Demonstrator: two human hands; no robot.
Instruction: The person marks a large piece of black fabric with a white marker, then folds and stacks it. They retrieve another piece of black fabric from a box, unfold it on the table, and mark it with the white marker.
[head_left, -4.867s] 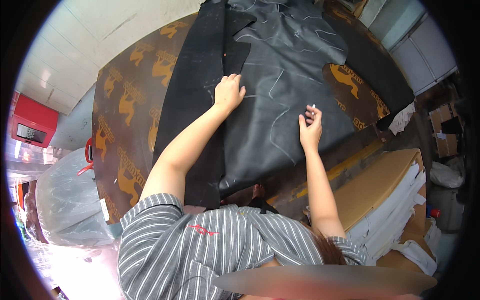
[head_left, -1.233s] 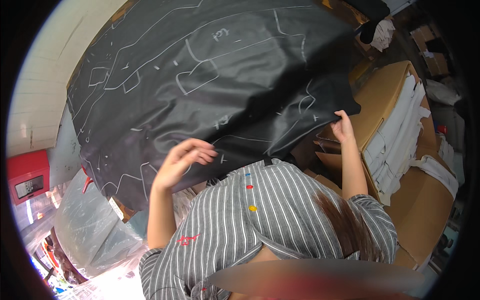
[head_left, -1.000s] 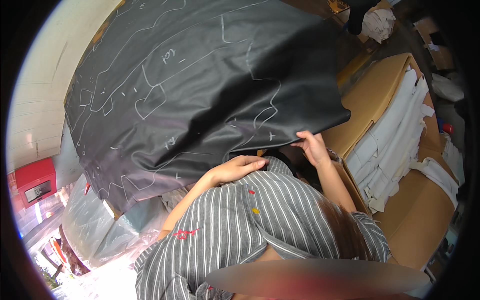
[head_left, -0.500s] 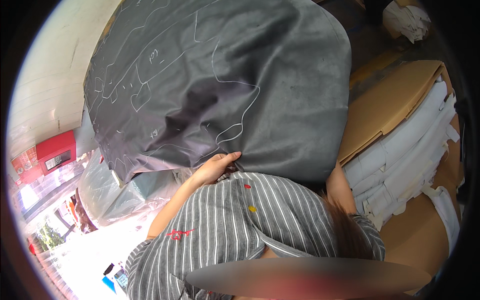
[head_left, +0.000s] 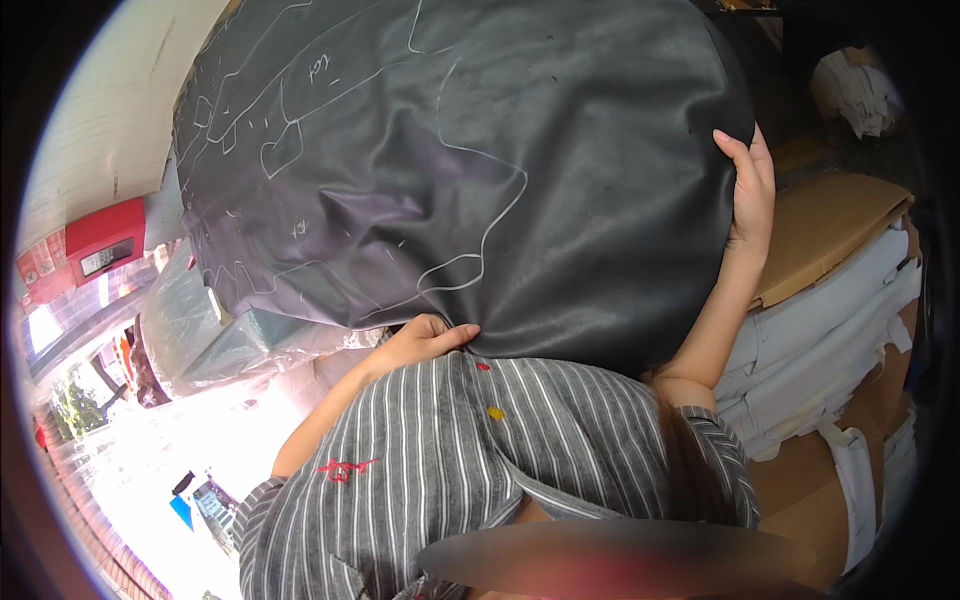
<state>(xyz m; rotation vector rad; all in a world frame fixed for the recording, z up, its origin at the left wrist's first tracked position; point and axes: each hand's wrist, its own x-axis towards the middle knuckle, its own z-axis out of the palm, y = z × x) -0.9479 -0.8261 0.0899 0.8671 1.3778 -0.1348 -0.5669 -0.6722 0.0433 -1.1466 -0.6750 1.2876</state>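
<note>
A large sheet of dark grey leather (head_left: 520, 180), marked with white chalk outlines of cut shapes, is lifted in front of me and fills most of the view. My left hand (head_left: 420, 338) pinches its lower edge close to my chest. My right hand (head_left: 750, 190) is raised and grips the sheet's right edge, fingers curled over it. The sheet bulges toward me between the two hands. My grey striped shirt (head_left: 500, 470) shows below.
A stack of white sheets topped with brown cardboard (head_left: 840, 300) stands at the right. A bundle wrapped in clear plastic (head_left: 220, 330) lies at the left, below a red box (head_left: 100, 240) on the wall. Bright floor shows at the lower left.
The leather sheet lay flat on a patterned table, then was lifted and gathered toward me. My right hand has risen along its right edge; my left hand stays at its lower edge.
</note>
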